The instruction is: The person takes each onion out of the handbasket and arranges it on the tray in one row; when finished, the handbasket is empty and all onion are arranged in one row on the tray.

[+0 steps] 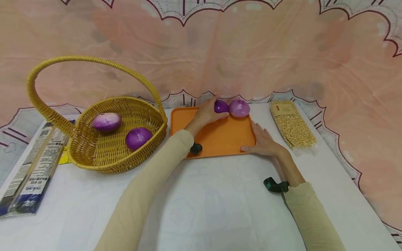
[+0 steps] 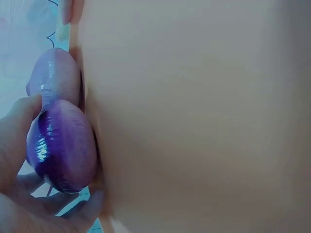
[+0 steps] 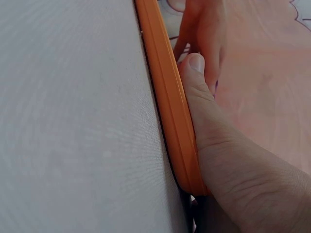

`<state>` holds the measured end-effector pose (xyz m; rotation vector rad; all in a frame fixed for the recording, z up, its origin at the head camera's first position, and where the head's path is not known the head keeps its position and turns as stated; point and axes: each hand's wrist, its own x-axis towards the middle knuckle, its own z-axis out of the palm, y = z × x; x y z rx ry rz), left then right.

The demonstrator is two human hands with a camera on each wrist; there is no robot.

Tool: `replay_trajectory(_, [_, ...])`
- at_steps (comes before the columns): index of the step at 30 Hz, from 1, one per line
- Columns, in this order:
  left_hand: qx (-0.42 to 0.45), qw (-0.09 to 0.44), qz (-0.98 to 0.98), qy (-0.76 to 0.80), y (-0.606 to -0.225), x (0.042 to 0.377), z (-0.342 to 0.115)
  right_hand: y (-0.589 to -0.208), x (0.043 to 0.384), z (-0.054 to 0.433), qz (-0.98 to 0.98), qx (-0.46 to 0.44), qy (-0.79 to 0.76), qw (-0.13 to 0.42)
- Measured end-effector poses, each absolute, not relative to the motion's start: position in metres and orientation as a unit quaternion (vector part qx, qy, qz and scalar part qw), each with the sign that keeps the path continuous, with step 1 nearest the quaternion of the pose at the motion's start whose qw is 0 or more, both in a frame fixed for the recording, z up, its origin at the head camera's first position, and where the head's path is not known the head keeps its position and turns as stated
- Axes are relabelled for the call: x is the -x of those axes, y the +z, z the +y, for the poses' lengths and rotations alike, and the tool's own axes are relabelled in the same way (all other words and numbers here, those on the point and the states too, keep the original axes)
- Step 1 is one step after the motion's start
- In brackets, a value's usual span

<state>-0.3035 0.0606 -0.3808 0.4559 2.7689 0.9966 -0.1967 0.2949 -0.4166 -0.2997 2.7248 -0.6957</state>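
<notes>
Left hand (image 1: pixel 206 112) grips darker purple onion (image 1: pixel 221 107) over far edge of orange tray (image 1: pixel 224 137); right hand (image 1: pixel 263 140), fingers extended, rests at tray's right side, presumably to steady it.

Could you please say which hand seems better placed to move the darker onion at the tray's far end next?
Probably the left hand: its thumb and fingers are around the darker onion, while the right hand is at the right edge of the orange tray.

Two purple onions (image 1: pixel 239 108) sit on an orange tray (image 1: pixel 223 139).
</notes>
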Motion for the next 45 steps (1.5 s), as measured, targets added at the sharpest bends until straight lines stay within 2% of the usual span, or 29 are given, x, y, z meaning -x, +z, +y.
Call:
replay_trajectory(4, [-0.142, 0.07, 0.933, 0.325, -0.375, 0.301, 0.059, -0.416, 0.197, 0.294, 0.952, 0.099, -0.241, 0.161])
replay_trajectory(9, [-0.143, 0.013, 0.931, 0.336, -0.366, 0.293, 0.06, -0.417, 0.197, 0.297, 0.952, 0.088, -0.239, 0.168])
replay_trajectory(13, [-0.169, -0.04, 0.917, 0.36, -0.357, 0.282, 0.063, -0.417, 0.196, 0.299, 0.952, 0.088, -0.244, 0.165])
replay_trajectory(16, [-0.196, -0.046, 0.903, 0.379, -0.35, 0.271, 0.065, -0.417, 0.195, 0.3, 0.951, 0.091, -0.249, 0.161])
replay_trajectory(23, [-0.244, 0.034, 0.877, 0.413, -0.337, 0.235, 0.065, -0.413, 0.192, 0.302, 0.951, 0.091, -0.251, 0.154])
replay_trajectory(30, [-0.294, 0.062, 0.865, 0.401, -0.335, 0.203, 0.053, -0.414, 0.193, 0.303, 0.952, 0.095, -0.246, 0.153])
replay_trajectory(41, [-0.303, 0.162, 0.82, 0.458, -0.356, 0.162, -0.001, -0.42, 0.194, 0.296, 0.951, 0.105, -0.249, 0.15])
replay_trajectory(45, [-0.294, 0.184, 0.821, 0.453, -0.36, 0.143, -0.028, -0.417, 0.193, 0.293, 0.951, 0.106, -0.247, 0.152])
